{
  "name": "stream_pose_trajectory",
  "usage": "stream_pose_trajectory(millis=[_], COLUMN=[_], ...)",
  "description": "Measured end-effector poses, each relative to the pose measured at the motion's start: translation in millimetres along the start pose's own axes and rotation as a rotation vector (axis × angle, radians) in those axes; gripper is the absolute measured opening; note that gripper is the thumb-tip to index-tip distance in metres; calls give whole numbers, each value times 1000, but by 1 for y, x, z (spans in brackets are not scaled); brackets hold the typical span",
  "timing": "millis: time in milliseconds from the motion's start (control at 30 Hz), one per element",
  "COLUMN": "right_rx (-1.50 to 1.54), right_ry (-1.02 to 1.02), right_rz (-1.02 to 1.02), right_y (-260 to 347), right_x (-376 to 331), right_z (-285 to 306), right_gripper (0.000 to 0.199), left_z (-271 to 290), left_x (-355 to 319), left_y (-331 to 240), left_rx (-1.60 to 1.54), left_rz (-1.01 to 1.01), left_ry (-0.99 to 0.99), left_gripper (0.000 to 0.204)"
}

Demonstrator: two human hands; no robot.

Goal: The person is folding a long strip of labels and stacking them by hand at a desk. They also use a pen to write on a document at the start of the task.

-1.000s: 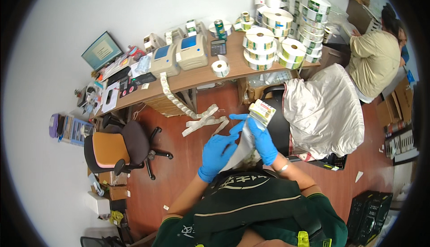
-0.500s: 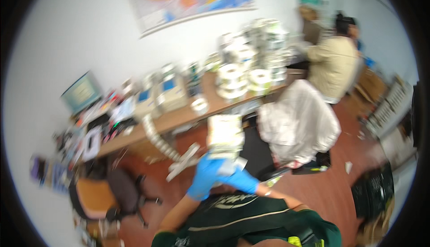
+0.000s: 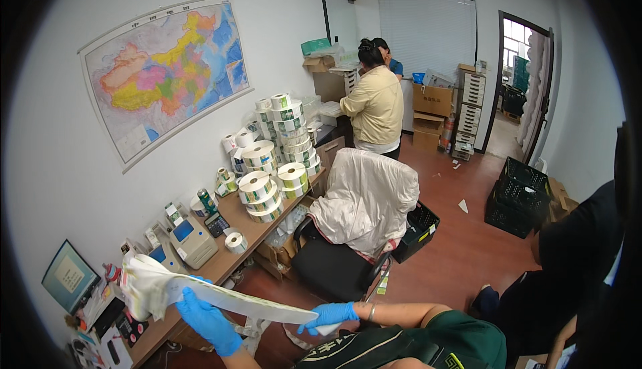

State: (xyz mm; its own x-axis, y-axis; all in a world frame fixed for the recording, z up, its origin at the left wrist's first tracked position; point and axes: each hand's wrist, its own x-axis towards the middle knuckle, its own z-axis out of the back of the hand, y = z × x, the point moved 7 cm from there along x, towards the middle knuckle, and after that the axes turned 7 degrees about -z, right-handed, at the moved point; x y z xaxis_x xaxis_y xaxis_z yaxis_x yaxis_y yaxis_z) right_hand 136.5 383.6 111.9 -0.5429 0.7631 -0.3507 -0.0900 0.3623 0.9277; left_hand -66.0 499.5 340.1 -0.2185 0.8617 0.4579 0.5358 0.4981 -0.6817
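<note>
The wall map (image 3: 167, 75) hangs far left above the long tabletop (image 3: 221, 262), which carries stacked label rolls (image 3: 271, 162) and a small label printer (image 3: 192, 240). A chair draped with a pale jacket (image 3: 364, 198) stands beside it, and a person in a cream top (image 3: 376, 105) works at the far end. Near you, a long strip of label backing paper (image 3: 234, 300) stretches between your gloved hands — your left hand (image 3: 208, 321) clenched on its bunched left part, your right hand (image 3: 329, 315) pinching its right end.
</note>
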Motion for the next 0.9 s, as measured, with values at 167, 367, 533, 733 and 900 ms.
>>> stream_pose_trajectory(millis=[167,367,533,733,900], right_rx=[-205,-147,-381,-171,-323], right_ry=[275,593,505,646,610], right_rz=[-325,-562,-418,-610,-509], right_y=[41,20,33,44,52], right_x=[-37,-21,18,22,30], right_z=[-24,-41,-37,-26,-5], right_gripper=[22,22,21,25,29], left_z=[146,-15,27,15,10], left_x=[21,-111,-162,-137,-125], left_y=[53,52,133,138,146], left_rx=[738,732,868,849,818], left_rz=[-114,-68,781,220,690], left_ry=[-127,1063,1691,1742,1398], left_gripper=[63,72,68,47,35])
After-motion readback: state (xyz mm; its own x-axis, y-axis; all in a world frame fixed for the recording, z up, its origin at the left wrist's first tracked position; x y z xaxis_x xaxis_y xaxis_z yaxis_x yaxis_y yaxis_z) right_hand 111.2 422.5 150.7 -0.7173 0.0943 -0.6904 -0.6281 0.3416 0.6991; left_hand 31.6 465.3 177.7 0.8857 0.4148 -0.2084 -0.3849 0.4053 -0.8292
